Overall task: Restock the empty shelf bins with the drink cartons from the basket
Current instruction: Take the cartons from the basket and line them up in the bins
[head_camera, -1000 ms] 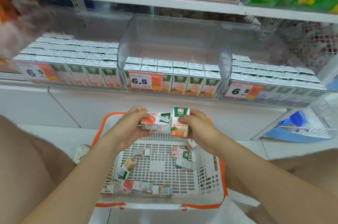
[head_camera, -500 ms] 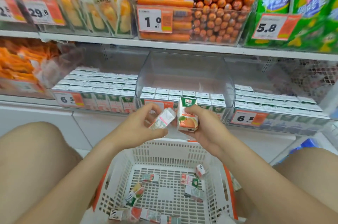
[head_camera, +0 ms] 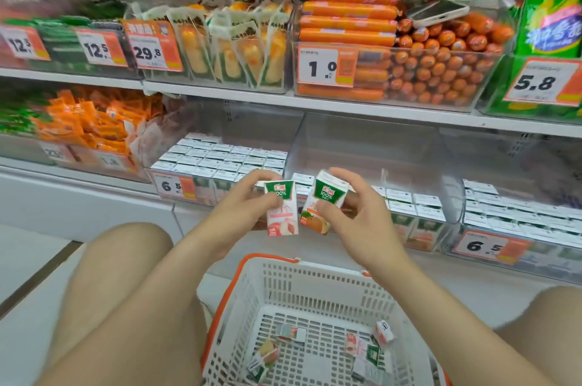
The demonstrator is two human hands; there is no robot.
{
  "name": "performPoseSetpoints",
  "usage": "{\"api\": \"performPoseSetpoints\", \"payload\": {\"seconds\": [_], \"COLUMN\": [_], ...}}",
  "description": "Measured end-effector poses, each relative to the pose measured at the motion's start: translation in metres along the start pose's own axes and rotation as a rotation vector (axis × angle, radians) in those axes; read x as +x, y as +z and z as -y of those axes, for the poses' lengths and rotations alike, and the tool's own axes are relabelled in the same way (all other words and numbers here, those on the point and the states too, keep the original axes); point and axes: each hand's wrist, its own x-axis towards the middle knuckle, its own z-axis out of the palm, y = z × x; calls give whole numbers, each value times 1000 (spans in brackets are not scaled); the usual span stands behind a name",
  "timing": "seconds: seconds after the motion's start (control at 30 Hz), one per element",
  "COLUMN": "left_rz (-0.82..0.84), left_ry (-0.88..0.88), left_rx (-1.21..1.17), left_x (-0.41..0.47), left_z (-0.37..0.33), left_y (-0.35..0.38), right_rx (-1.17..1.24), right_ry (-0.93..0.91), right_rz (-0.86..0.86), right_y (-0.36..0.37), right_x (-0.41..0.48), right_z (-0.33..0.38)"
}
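Cartons gripped upright, pink carton [head_camera: 281,207] in left hand [head_camera: 242,212], orange carton [head_camera: 324,206] in right hand [head_camera: 356,218], probably for the half-filled middle bin [head_camera: 362,146].

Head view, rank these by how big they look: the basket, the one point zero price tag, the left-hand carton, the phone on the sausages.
1. basket
2. 1.0 price tag
3. left-hand carton, close to the tag and nearer the camera, so unsure
4. phone, slightly smaller
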Motion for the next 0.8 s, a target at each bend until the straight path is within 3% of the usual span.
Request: {"api": "performPoseSetpoints", "payload": {"seconds": [0.13,0.4,0.5,0.67,0.8], "left_rz": [-154,-538,-566,-566,-532], "left_ry": [196,427,401,356,300], "left_rx": [284,579,735,799,942], "left_x": [15,88,128,178,210], "left_z": [-9,-2,6,14,24], "left_y": [-35,-109,-133,-144,-147], "right_rx": [-150,-495,-660,-1014,-1001], "right_ry": [-208,-564,-613,-741,-752], "right_rz": [32,46,84,31,52], "right_y": [27,80,87,91,90], "right_x": [17,75,104,154,175], "right_z": [7,14,7,-9,-24]}}
